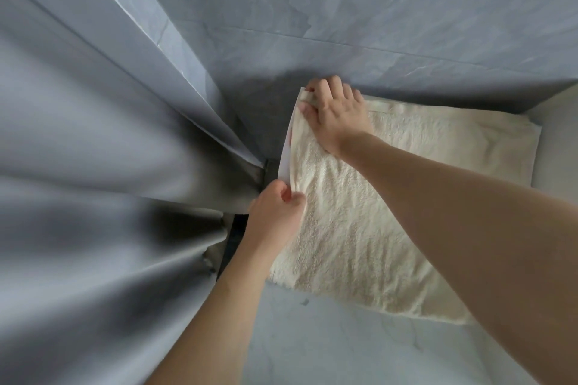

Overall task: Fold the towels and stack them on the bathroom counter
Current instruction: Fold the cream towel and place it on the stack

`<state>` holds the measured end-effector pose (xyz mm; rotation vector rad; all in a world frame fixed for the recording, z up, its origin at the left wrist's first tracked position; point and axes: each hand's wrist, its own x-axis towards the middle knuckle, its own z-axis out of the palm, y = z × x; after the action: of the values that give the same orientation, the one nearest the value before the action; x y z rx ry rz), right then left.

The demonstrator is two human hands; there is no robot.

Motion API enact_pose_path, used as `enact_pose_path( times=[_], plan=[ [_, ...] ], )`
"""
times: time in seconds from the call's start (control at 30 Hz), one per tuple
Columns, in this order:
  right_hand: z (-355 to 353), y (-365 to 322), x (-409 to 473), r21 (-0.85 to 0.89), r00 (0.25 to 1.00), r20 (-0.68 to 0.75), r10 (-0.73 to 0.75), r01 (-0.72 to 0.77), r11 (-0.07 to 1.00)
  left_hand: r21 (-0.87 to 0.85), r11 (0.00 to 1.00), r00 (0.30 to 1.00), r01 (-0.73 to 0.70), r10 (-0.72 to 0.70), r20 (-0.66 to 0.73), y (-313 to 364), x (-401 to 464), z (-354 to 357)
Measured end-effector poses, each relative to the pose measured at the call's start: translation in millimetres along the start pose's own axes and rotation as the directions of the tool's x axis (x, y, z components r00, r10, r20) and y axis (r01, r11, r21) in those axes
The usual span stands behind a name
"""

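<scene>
A cream terry towel (391,212) lies spread on the grey stone counter (328,347), its far edge against the wall. My right hand (337,109) grips the towel's far left corner, fingers curled over the hem. My left hand (278,212) pinches the towel's left edge nearer to me, lifting that edge slightly off the counter. Both forearms reach in from the lower right.
A grey marbled wall (344,9) rises right behind the towel. A grey panel or door (93,134) stands at the left, with a dark gap (234,237) between it and the counter's left edge. Bare counter lies in front of the towel.
</scene>
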<state>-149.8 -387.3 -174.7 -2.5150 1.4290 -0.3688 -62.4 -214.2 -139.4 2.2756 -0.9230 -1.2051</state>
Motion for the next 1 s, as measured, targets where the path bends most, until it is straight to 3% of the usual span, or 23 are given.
enact_pose_path(
  times=[0.13,0.23,0.37,0.47,0.53,0.57,0.63,0.7,0.77,0.9,0.97,1.0],
  plan=[
    [0.0,1.5,1.9,-0.004,1.000,-0.026,-0.006,0.006,1.000,-0.268,0.962,0.998,-0.061,0.053,-0.038,-9.5,-0.8,-5.0],
    [0.4,3.3,0.1,-0.003,1.000,-0.022,-0.002,0.002,1.000,-0.461,0.885,0.997,0.069,-0.075,0.005,-16.3,-1.2,-3.3],
    [-13.0,0.0,-3.7,0.060,0.999,-0.011,-0.036,0.037,0.998,-0.266,0.962,0.996,0.063,-0.077,-0.042,-17.6,8.2,-1.3],
    [-42.2,3.8,-49.9,0.231,0.973,-0.225,0.057,-0.004,0.973,-0.156,0.988,0.998,0.013,-0.023,-0.061,-23.4,4.2,-0.6],
    [-55.9,7.6,-116.3,0.378,0.898,-0.352,0.265,-0.122,0.918,-0.071,0.997,0.998,0.042,-0.045,-0.041,-33.4,-7.7,-0.3],
    [-61.0,9.4,-154.7,0.442,0.855,-0.336,0.395,-0.228,0.868,-0.018,0.998,0.997,0.065,-0.066,-0.032,-39.5,-15.2,1.3],
    [-65.9,14.3,-221.2,0.536,0.716,-0.161,0.679,-0.514,0.670,0.159,0.987,0.997,0.036,-0.025,-0.072,-49.1,-29.3,4.8],
    [-66.4,19.3,-265.5,0.470,0.495,0.040,0.868,-0.776,0.421,0.235,0.971,0.988,-0.030,0.064,-0.140,-51.0,-41.2,9.0],
    [-68.0,23.1,-285.3,0.394,0.393,0.118,0.912,-0.862,0.320,0.136,0.990,0.981,-0.042,0.066,-0.181,-45.3,-50.9,15.9],
    [-76.5,33.4,-281.2,0.171,0.331,0.253,0.909,-0.940,0.295,-0.106,0.988,0.981,0.113,-0.128,-0.149,-33.7,-53.1,24.0],
    [-85.5,39.9,-272.6,0.062,0.300,0.344,0.890,-0.953,0.298,-0.046,0.976,0.971,0.213,-0.216,-0.100,-28.9,-54.6,21.8],
    [-90.3,42.4,-270.3,0.057,0.308,0.375,0.874,-0.949,0.310,0.113,0.973,0.974,0.201,-0.186,-0.129,-26.1,-58.2,21.4]
  ],
)
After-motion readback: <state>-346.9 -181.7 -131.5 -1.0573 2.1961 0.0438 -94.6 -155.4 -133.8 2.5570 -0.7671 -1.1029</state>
